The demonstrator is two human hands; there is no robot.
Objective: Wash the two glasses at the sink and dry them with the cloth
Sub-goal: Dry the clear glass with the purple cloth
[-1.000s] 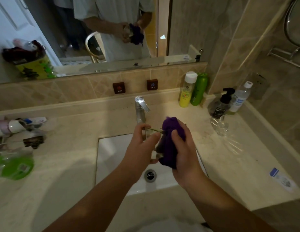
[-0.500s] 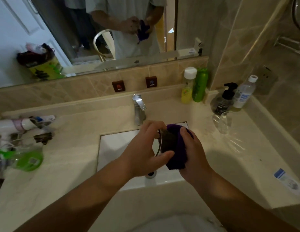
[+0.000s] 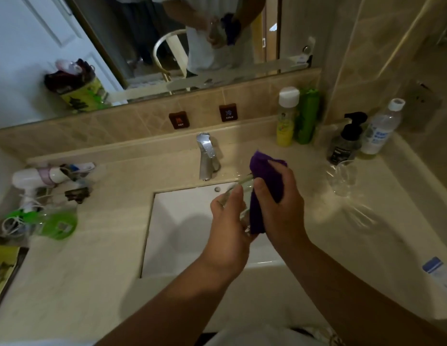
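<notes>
Left hand [image 3: 227,221] grips a clear glass [image 3: 242,196] over the right half of the white sink [image 3: 182,221], fingers curled round its side. Right hand [image 3: 279,203] clutches a purple cloth [image 3: 267,171] bunched vs. the glass, thumb pressed on the cloth at the rim. Second glass [image 3: 342,178] stands on the counter [image 3: 92,283] right of the basin, near the back-right corner, just in front of a black pump bottle [image 3: 344,143] and a clear bottle [image 3: 379,131]. Faucet [image 3: 206,156] sits at the sink's back edge, close to the hands. Yellow bottle [image 3: 284,121] and green bottle [image 3: 307,116] line the back ledge. Hairdryer [image 3: 38,178] w/ cords crowds the counter's left edge. Front-left counter lies open.
</notes>
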